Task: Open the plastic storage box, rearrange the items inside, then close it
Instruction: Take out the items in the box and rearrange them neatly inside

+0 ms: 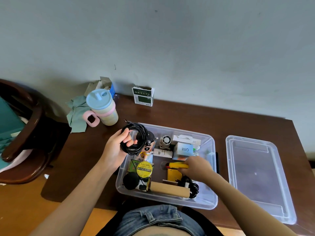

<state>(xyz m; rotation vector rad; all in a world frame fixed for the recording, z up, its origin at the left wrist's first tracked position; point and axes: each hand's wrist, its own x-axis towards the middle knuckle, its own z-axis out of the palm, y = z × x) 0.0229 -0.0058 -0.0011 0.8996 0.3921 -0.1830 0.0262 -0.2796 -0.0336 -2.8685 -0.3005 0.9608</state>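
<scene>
Your clear plastic box (210,200) sits open on the brown table (196,116), close to you. Its lid (255,176) lies flat just to the right of the box, not touching it.

Your left hand (117,147) is up over the far left corner of the box. Its fingers are curled round a coil of black cable (136,138), and the coil hangs in the air, out of the box.

Your right hand (196,167) is down inside the box, near the middle. Its fingers are closed on the right end of a yellow tool with a red tip (177,166). The tool lies long ways from left to right, with the red tip pointing left, away from your fingers. So your right hand is the one to move it, and it should slide or lift along that line.

On the near left side sit a yellow roll of tape (144,169) and a round black thing (130,181). A wooden block (168,189) lies along the near wall. A small box marked 880 (184,149) stands at the far side.

There is bare floor in the middle of the box, just left of the tool. I think the cable coil could go there once the tool is moved away.

Then the lid still has to go back on.
</scene>
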